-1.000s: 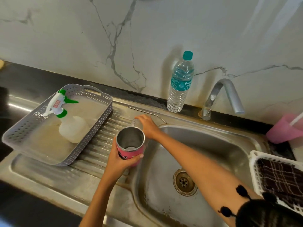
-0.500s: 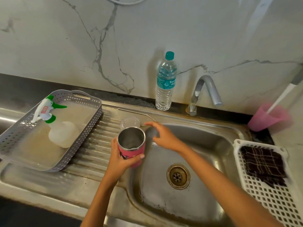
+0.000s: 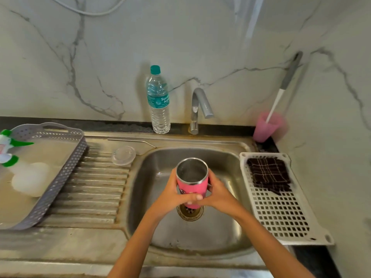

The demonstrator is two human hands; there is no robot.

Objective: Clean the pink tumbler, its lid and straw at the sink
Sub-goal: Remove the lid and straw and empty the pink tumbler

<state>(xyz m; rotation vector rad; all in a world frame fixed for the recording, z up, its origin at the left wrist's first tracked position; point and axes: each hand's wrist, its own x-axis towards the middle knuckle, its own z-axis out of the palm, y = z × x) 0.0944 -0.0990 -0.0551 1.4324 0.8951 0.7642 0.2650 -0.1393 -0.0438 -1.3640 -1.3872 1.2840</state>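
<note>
The pink tumbler (image 3: 193, 187), steel inside and lidless, is upright over the sink basin (image 3: 224, 163), above the drain. My left hand (image 3: 172, 194) grips its left side with fingers curled round the front. My right hand (image 3: 217, 192) grips its right side. The clear lid (image 3: 123, 155) lies on the ribbed drainboard to the left of the basin. The metal straw (image 3: 130, 140) lies along the back ledge of the sink, behind the lid.
The tap (image 3: 199, 106) stands behind the basin, a water bottle (image 3: 158, 101) to its left. A grey basket (image 3: 40, 205) with a spray bottle (image 3: 12, 157) sits far left. A white rack (image 3: 285, 213) with a dark cloth (image 3: 268, 175) lies right. A pink cup (image 3: 266, 127) holds a brush.
My left hand has carried the tumbler from the drainboard edge to over the basin. My right hand left the lid on the drainboard and now grips the tumbler too.
</note>
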